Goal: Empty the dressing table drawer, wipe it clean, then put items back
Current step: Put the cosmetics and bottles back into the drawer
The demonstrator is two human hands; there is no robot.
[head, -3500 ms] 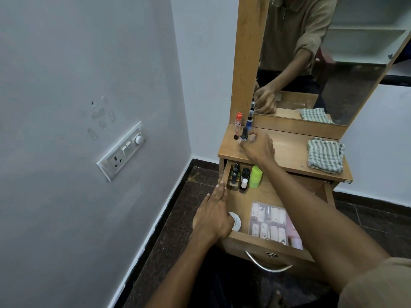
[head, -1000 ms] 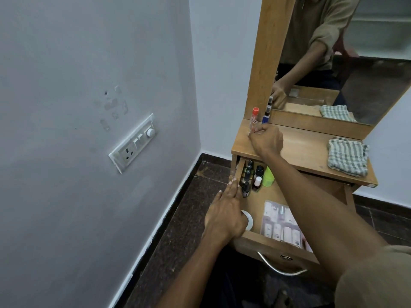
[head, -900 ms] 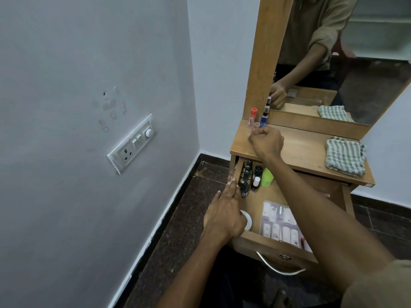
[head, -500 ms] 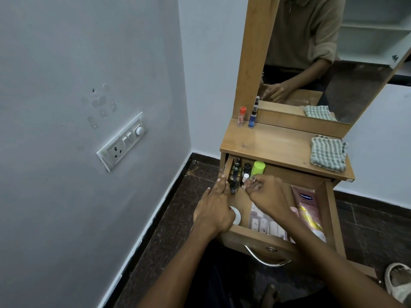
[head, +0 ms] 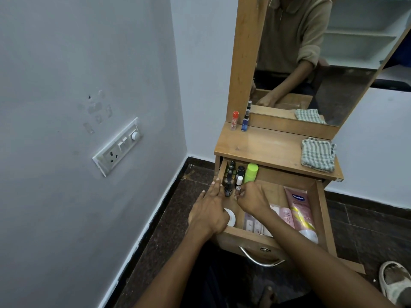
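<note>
The wooden drawer (head: 323,210) of the dressing table stands pulled out. My left hand (head: 209,211) rests on its left wall with fingers straight. My right hand (head: 251,198) reaches into the drawer and pinches the base of a small white-capped bottle (head: 239,182). Beside it stand several dark little bottles (head: 230,172) and a green bottle (head: 251,173). A pink tube (head: 300,210), a white round jar (head: 230,217) and a clear pack of small bottles (head: 255,224) lie in the drawer. On the table top (head: 266,147) stand a red-capped bottle (head: 234,120) and a blue bottle (head: 245,122).
A folded checked cloth (head: 318,154) lies on the right of the table top. The mirror (head: 322,52) rises behind it. A wall with a switch plate (head: 117,147) is close on the left. A sandalled foot (head: 394,282) stands at the lower right on the dark floor.
My right hand has left the bottles on the table top, come down into the drawer and taken hold of the white-capped bottle. My left hand has stayed on the drawer's left wall.
</note>
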